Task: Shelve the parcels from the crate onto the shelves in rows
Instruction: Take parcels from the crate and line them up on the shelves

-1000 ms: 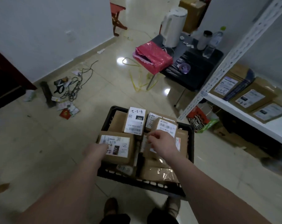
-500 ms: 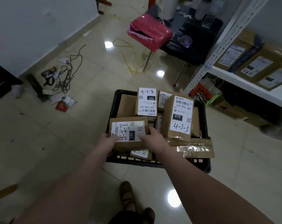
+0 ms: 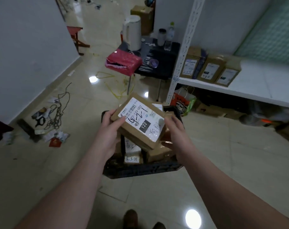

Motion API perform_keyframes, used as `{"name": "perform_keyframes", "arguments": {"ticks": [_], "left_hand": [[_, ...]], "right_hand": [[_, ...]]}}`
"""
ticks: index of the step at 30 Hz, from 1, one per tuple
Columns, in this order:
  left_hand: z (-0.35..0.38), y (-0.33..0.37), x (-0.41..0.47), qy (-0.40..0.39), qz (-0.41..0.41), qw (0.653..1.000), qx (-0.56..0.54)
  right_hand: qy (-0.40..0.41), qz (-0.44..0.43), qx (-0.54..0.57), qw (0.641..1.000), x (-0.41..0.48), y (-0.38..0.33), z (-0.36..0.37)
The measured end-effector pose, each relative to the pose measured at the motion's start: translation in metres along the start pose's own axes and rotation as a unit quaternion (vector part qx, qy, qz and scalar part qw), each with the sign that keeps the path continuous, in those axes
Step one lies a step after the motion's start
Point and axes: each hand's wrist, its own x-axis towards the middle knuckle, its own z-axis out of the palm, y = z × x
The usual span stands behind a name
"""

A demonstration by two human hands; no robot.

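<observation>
Firmly, left hand [image 3: 107, 129] and right hand [image 3: 177, 132] fingers grip the parcel [image 3: 140, 124] by its side edges above the crate [image 3: 140, 171]; open shelf [image 3: 264, 85] lies beside shelved parcels [image 3: 211, 70].

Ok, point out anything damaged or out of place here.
The pink box by the black table has a torn, ragged left end. Tangled cords and paper scraps litter the floor near the left wall. The held parcel looks intact.
</observation>
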Motion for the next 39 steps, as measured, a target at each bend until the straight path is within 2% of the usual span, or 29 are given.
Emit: {"name": "perform_keyframes", "arguments": {"ticks": [4,10,14,19,23,28,35,39], "left_hand": [[0.055,0.039,-0.003,-0.087,0.027,0.996,0.008],[0.124,0.079,-0.004,-0.170,0.091,0.981,0.023],[0.160,0.081,-0.003,-0.237,0.069,0.968,0.047],[0.200,0.062,-0.016,-0.303,0.050,0.950,0.057],[0.238,0.052,-0.021,-0.322,0.022,0.945,0.053],[0.298,0.043,-0.036,-0.359,-0.012,0.930,0.077],[0.402,0.015,-0.058,-0.421,-0.077,0.886,0.177],[0.459,0.004,-0.066,-0.423,-0.071,0.884,0.185]], "right_hand": [[0.036,-0.038,0.028,0.998,-0.026,-0.034,-0.041],[0.125,-0.086,0.056,0.987,-0.052,-0.070,-0.088],[0.162,-0.093,0.089,0.978,-0.067,-0.065,-0.115],[0.150,-0.069,0.123,0.978,-0.090,-0.046,-0.145],[0.132,-0.071,0.130,0.980,-0.102,-0.042,-0.176],[0.169,-0.099,0.170,0.966,-0.102,-0.048,-0.225],[0.213,-0.096,0.163,0.959,-0.089,-0.055,-0.334],[0.203,-0.101,0.155,0.962,-0.086,-0.064,-0.403]]}}
